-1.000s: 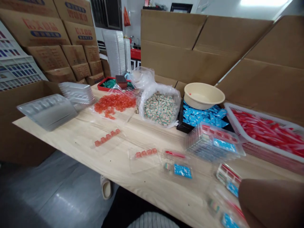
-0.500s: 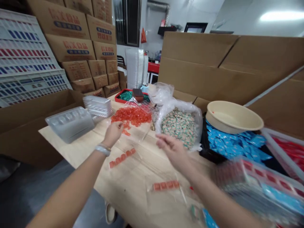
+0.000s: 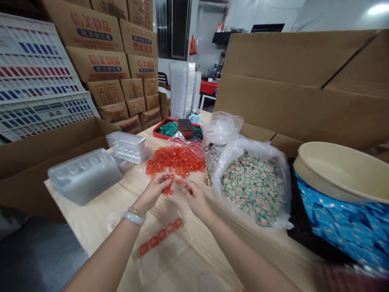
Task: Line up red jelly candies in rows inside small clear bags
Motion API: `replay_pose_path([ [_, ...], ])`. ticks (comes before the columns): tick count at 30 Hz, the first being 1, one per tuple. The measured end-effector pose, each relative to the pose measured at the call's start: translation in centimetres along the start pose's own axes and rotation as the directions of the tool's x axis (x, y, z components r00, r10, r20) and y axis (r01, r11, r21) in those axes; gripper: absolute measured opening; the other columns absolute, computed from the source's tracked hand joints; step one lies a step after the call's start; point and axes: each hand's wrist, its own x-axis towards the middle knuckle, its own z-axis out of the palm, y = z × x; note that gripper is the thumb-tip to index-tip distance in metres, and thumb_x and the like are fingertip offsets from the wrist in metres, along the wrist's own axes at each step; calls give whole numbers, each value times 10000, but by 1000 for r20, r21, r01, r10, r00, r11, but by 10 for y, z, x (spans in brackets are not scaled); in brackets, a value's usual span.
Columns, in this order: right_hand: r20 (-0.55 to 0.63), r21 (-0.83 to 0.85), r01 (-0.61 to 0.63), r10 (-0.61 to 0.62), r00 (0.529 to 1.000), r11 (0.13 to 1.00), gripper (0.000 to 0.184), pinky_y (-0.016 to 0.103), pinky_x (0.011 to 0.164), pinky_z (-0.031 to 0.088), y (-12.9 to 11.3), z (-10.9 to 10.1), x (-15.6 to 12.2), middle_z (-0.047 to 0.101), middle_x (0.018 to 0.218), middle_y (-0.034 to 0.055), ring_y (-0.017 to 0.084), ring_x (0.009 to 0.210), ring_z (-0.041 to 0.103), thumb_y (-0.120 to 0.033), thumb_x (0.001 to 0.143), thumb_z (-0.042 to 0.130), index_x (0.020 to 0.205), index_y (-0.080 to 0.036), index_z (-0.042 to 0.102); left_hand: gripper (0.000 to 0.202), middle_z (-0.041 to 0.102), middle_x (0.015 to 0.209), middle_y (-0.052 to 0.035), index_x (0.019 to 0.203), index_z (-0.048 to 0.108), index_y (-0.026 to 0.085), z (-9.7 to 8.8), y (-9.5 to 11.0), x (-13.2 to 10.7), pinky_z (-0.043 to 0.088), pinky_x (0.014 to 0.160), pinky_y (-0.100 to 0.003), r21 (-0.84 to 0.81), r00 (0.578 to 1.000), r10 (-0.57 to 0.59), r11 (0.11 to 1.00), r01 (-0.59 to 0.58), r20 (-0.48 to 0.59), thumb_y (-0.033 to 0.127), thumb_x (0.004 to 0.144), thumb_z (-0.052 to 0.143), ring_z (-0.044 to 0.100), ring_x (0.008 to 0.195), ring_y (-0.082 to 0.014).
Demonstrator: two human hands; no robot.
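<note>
My left hand (image 3: 154, 190) is at the near edge of a heap of small translucent orange-red pieces (image 3: 178, 157). Its thumb and fingers are closed around one or more of these pieces. Just to the right, my right hand (image 3: 196, 198) pinches a small orange-red piece at its fingertips. A few loose pieces lie between and below the hands. Closer to me, a slanted row of several square orange-red pieces (image 3: 162, 235) rests in a clear plastic tray (image 3: 150, 265), whose outline is faint and blurred.
Right of the heap stands a clear bag (image 3: 223, 172) full of striped pieces. A cream basin (image 3: 340, 172) sits on blue packets (image 3: 328, 221). Stacked clear trays (image 3: 85, 176) occupy the table's left edge. Behind the heap are a red tray (image 3: 158, 132) of green pieces and a brown box (image 3: 185, 128).
My right hand has moved left, away from the striped pieces, to beside my left hand at the orange-red heap. The view has shifted rightward and closer to the table.
</note>
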Motion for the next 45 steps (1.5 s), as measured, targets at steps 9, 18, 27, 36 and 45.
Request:
replay_pose_path([
  [9,15,251,-172,174,985,952,331,258,612,410,-5,-11,-16,518,812,61,102,614,491,-315,705,486,964,-109,510,206,452,752,-16,929,457,125,61,-1,-30,341,476,-137,-678,914,-317,616,400,252,290,806,450,434,551,-34],
  [18,88,277,-289,276,957,916,320,236,601,366,-23,-72,-86,533,674,44,102,613,489,-324,597,605,768,-93,464,235,469,655,-8,933,479,87,113,8,-76,208,389,-154,-303,927,-261,891,339,269,203,729,493,362,456,-39],
  [27,-149,-72,-124,112,982,990,118,252,644,370,-24,-109,-195,496,754,43,120,699,472,-228,709,512,742,-126,561,355,422,629,9,893,467,69,176,-4,-148,245,442,-179,-222,876,-272,898,380,398,320,678,597,338,483,-38],
  [36,-229,59,-21,34,973,998,94,261,732,408,-31,-85,-271,529,840,58,124,813,505,-214,803,459,807,-134,509,496,504,841,-44,949,505,79,180,-15,-219,220,433,-161,-364,804,-465,723,587,371,351,575,684,381,532,-37],
  [45,-163,-321,198,-260,952,926,156,222,758,397,-40,-74,-289,496,887,32,99,866,469,-42,750,427,824,-168,482,526,446,689,0,939,465,82,182,-14,-241,250,460,-169,-448,847,-438,719,531,301,342,552,709,380,534,-46],
])
